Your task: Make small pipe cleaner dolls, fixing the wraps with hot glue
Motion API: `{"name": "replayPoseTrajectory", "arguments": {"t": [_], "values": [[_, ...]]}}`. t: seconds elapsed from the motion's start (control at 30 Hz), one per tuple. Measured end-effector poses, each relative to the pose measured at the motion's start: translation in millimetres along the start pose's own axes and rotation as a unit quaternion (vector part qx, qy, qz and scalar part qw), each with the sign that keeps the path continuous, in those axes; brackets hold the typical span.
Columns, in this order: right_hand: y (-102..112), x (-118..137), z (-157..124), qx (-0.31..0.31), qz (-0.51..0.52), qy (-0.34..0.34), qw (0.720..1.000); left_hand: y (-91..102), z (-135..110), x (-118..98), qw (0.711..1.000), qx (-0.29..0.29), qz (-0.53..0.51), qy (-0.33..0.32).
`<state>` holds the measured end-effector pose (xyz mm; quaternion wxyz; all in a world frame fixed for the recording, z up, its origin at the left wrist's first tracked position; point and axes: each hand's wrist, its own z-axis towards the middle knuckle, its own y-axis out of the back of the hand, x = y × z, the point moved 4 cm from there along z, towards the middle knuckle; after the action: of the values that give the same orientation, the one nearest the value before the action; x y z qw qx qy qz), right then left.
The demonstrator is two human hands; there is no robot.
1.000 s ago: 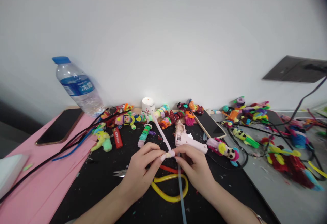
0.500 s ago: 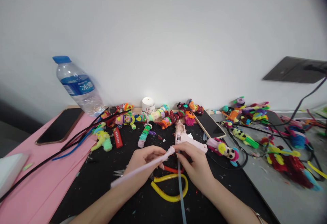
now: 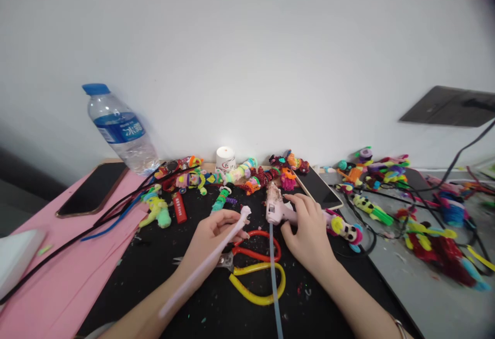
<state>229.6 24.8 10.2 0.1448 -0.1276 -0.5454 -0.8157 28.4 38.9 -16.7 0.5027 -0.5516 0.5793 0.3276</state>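
Observation:
My left hand (image 3: 216, 238) is closed on a pale lilac pipe cleaner (image 3: 201, 269), pinched near its knotted upper end; the long tail slants down over my wrist. My right hand (image 3: 307, 231) is around the handle of a pale pink hot glue gun (image 3: 274, 207), thumb on the near side and fingers on the far side. The palm hides most of the handle. A translucent glue stick (image 3: 274, 282) runs from the gun's back end toward me. Between my hands lie scissors (image 3: 257, 301) with one yellow and one red handle, blades partly behind my left hand.
Pipe-cleaner figures (image 3: 240, 171) line the wall, with more (image 3: 433, 246) at right. A water bottle (image 3: 121, 128), dark phone (image 3: 93, 189), white-framed phone (image 3: 319, 187), paper cup (image 3: 225, 159) and red box (image 3: 179, 208) stand or lie around the black mat (image 3: 216, 313). Black cables (image 3: 58, 256) cross the left side.
My right hand has let go of the pipe cleaner's knotted end and moved right onto the glue gun's handle. My left hand still holds the pipe cleaner, its tip now tilted higher.

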Motion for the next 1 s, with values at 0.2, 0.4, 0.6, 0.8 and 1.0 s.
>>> {"name": "replayPoseTrajectory", "arguments": {"t": [0.2,0.4,0.6,0.8,1.0], "values": [[-7.9,-8.2,3.6,0.083,-0.08,-0.029,0.993,5.1,0.1,0.3,0.997,-0.037,-0.066,0.004],[-4.8,-15.1,6.8,0.056,0.017,-0.04,0.997,14.8,4.5,3.5,0.993,-0.08,-0.082,-0.013],[3.3,-11.7,7.8,0.044,0.211,-0.045,0.975,18.0,2.8,-9.3,0.991,-0.107,0.041,-0.07],[1.6,5.6,-1.6,0.107,0.3,0.014,0.948,15.0,-6.2,-21.3,0.957,-0.116,0.211,-0.163],[0.3,12.5,-5.1,0.138,0.281,0.05,0.949,10.3,-12.9,-23.4,0.913,-0.098,0.315,-0.24]]}}
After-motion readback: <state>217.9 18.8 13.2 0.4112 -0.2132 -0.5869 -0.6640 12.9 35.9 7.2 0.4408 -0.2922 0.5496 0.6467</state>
